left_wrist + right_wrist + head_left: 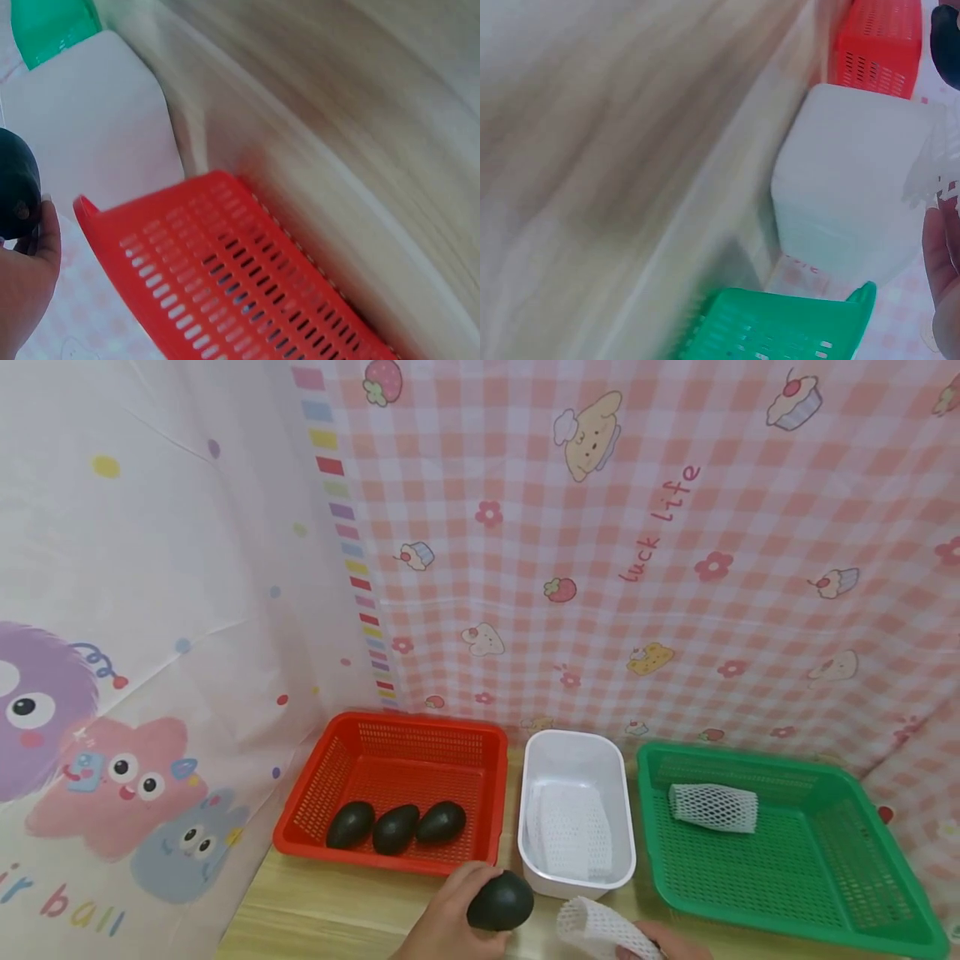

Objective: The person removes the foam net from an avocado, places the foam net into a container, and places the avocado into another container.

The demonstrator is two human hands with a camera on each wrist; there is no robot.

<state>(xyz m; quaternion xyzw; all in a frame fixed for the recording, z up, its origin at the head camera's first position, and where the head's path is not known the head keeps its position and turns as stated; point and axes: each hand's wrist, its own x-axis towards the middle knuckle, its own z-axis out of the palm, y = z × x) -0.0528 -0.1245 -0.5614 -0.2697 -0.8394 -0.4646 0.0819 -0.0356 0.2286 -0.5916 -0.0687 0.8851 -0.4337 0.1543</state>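
Note:
My left hand (453,920) grips a dark avocado (501,902) in front of the red basket and the white bin. In the left wrist view the avocado (18,186) shows at the left edge, thumb against its side. To the right, my right hand (672,941) holds a white foam net sleeve (603,930), its open end toward the avocado. A small gap separates sleeve and avocado in the head view. At the right wrist view's edge, the fingers (939,244) are at the sleeve's end. Three more avocados (396,829) lie in the red basket (420,777).
Between the baskets stands a white bin (628,852) with flat foam net sleeves (572,827) inside. At right is a green basket (795,881), where a net sleeve (714,807) lies near its back left. A checked cloth (525,552) hangs behind the wooden table (300,902).

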